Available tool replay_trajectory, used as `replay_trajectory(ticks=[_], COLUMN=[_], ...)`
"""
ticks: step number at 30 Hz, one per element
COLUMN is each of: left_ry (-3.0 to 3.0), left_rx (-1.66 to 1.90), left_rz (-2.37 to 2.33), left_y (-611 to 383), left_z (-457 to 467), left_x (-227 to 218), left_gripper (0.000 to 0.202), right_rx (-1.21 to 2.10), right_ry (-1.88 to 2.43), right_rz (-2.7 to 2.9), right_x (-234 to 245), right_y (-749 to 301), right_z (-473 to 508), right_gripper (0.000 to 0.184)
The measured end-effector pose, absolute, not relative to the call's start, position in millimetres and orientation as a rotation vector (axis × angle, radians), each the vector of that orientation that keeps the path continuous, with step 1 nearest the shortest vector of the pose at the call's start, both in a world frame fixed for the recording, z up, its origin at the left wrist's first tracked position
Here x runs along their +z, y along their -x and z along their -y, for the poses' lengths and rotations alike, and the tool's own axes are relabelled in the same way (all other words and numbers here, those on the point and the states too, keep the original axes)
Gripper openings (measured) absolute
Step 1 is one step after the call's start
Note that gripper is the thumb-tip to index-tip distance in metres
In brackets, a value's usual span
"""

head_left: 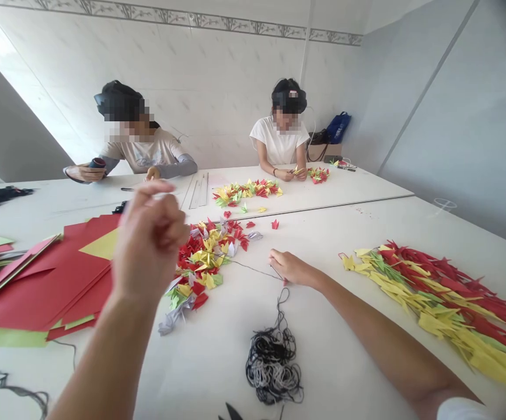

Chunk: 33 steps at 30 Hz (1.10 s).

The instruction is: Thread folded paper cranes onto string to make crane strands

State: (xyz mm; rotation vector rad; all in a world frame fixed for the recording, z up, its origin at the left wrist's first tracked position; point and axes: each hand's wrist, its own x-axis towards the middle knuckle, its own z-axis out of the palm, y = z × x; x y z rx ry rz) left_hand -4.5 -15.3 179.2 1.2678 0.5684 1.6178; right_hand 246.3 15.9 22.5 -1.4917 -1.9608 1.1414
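My left hand (148, 239) is raised in front of the pile of folded paper cranes (209, 251), fingers curled in. It is slightly blurred, and whatever it may pinch is hidden. Farther right, my right hand (294, 268) is closed low over the table, its fingertips pinching a dark thread (257, 270). That thread runs leftward to the red, yellow, green and pale cranes. A thin, stiff, needle-like piece (276, 272) shows at the fingertips. Below my right hand lies a tangled black and grey thread bundle (274, 364).
Red paper sheets (78, 274) cover the left side. Strung cranes (436, 297) lie at right. A dark blade tip (234, 411) shows at the bottom edge. Two people sit opposite; another crane pile (248, 191) lies before them. A seam crosses the white table (344, 350).
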Motion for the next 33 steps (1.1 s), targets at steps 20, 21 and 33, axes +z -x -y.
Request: replay_trajectory(ticks=[20, 21, 33], left_ry=[-1.723, -1.74, -1.685], left_rx=[1.068, 1.041, 0.964], left_rz=[-1.023, -1.062, -1.208], left_y=[-41, -41, -40], left_z=[-10, -10, -17], left_x=[5, 3, -2], left_gripper=[0.03, 0.026, 0.027], right_rx=[1.06, 1.059, 0.954], right_ry=[1.079, 1.07, 1.226], right_rz=[1.703, 1.667, 1.18], right_x=[-6, -6, -19], right_y=[-219, -220, -228], right_z=[-8, -8, -16], right_gripper=[0.034, 0.036, 0.032])
